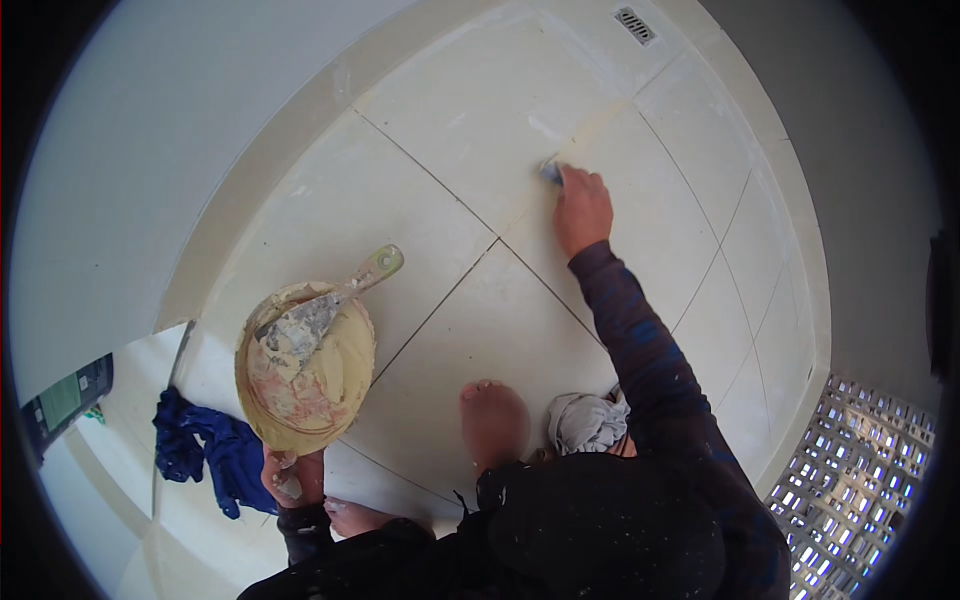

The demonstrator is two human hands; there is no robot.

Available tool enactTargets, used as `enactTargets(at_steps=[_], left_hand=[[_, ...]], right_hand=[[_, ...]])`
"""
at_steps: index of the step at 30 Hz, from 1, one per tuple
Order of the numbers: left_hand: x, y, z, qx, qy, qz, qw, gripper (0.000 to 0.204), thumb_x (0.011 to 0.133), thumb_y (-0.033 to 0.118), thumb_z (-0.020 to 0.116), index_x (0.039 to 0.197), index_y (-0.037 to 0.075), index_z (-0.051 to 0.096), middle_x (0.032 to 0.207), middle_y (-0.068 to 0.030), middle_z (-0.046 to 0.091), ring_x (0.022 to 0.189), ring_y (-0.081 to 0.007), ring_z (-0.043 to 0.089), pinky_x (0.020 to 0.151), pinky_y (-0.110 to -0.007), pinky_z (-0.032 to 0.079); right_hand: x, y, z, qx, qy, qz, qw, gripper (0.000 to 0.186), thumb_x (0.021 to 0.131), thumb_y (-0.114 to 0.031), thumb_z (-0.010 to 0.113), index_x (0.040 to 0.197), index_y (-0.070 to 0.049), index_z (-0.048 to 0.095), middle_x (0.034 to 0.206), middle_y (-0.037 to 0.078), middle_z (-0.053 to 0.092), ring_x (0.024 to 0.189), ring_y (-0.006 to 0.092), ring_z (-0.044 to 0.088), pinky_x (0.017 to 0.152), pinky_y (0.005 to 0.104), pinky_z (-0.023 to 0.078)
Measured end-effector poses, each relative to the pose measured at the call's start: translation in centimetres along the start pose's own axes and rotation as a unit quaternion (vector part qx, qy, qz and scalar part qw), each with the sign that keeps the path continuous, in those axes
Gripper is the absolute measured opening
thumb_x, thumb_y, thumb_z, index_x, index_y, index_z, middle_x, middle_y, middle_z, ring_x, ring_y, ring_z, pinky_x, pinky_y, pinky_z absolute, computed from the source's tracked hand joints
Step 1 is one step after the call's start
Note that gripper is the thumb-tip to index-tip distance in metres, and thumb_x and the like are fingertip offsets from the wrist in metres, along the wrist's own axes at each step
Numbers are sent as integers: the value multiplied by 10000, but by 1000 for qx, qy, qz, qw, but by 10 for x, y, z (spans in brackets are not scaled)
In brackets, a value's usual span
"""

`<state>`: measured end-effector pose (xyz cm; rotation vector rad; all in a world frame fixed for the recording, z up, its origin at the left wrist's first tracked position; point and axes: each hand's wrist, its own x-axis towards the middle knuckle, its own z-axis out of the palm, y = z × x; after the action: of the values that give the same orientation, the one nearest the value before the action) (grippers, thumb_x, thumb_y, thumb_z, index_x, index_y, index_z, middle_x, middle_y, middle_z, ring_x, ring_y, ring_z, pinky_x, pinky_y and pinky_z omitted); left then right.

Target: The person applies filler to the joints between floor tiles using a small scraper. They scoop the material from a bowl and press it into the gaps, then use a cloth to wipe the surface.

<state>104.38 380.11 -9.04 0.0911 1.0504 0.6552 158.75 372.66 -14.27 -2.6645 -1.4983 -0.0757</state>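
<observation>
My left hand (pixel 290 480) grips the near edge of a round tub (pixel 248 398) smeared with cream paste. Thick cream grout (pixel 343 365) coats its inside. A putty knife (pixel 312 318) with a pale green handle lies across the tub, its blade in the paste and its handle sticking out over the far right rim. Farther out, my right hand (pixel 582 212) is closed on a small grey spreader (pixel 550 171), held against the tile floor (pixel 470 150). A cream smear (pixel 592 130) runs along the tile joint just beyond it. Other joints nearby show as dark lines.
A metal floor drain (pixel 635 25) sits at the far end. Dark blue cloth (pixel 215 445) lies left of the tub; a whitish cloth (pixel 587 422) is by my feet. A black and green container (pixel 70 400) stands far left. Walls curve along both sides, with patterned openwork (pixel 850 480) at lower right.
</observation>
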Motion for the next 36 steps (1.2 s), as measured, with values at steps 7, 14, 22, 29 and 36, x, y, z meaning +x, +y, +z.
enactTargets(at_steps=[7,14,22,29,36], left_hand=[[7,0,17,-15,-108,6,994,710,817,167,547,1497,9,421,1541,-213,434,1419,-384,432,1176,-598,342],[3,-9,28,-13,15,-2,1000,819,697,164,590,1489,26,431,1476,-195,511,1368,-351,503,1172,-530,381],[31,-3,-1,-5,-61,9,998,713,790,135,511,1491,27,440,1547,-181,444,1432,-340,424,1215,-540,302],[35,-3,0,-1,-68,24,997,688,814,150,514,1487,23,445,1548,-171,446,1434,-330,423,1214,-550,297],[8,-1,-20,-51,-104,16,993,700,841,130,513,1524,36,392,1570,-179,411,1453,-355,395,1217,-573,286]], right_hand=[[-82,-77,-59,244,-151,-10,958,310,858,-21,607,1167,-27,626,1044,156,659,942,349,599,824,451,483],[111,181,-5,38,51,139,988,293,900,-87,617,1193,-71,624,995,243,700,972,446,656,844,533,509],[145,163,45,-51,-5,143,988,269,938,-151,596,1194,-73,630,987,221,680,957,423,651,834,517,516],[-12,-45,18,188,-94,-64,976,325,829,40,619,1151,-3,624,976,183,663,900,382,604,790,461,506],[-63,-97,-25,295,-141,7,945,328,877,20,639,1204,-13,653,1103,192,697,976,371,681,867,410,546]])
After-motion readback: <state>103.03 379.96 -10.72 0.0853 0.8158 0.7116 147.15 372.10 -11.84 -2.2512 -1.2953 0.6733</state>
